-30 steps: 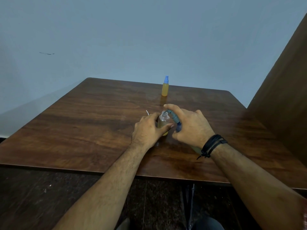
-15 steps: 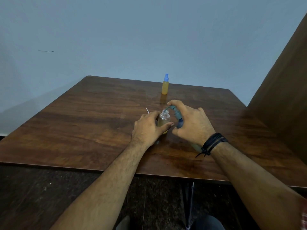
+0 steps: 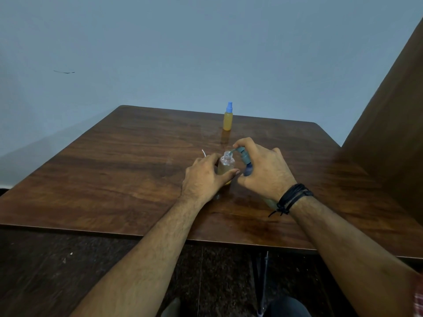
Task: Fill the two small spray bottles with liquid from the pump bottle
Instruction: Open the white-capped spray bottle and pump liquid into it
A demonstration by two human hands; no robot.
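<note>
Step in hand looked like filling bottle no. 2. Left hand [image 3: 203, 177] was wrapped round the open spray bottle [image 3: 226, 165], thumb & fingers closed on its lower body, holding it upright on the table [image 3: 114, 168] near the middle. Right hand [image 3: 265, 170] gripped the pump bottle [image 3: 243, 160], fingers curled over its head, spout sitting right at the open neck. Amber liquid reached approx. to the shoulder. Capped spray bottle [image 3: 228, 118] stood well apart toward the far edge, already full. A thin white tube [image 3: 203, 153] poked up behind the left hand, prob. the sprayer's. Next: a few more presses w/ spout kept over the neck, then stop before overflow & refit the sprayer.
</note>
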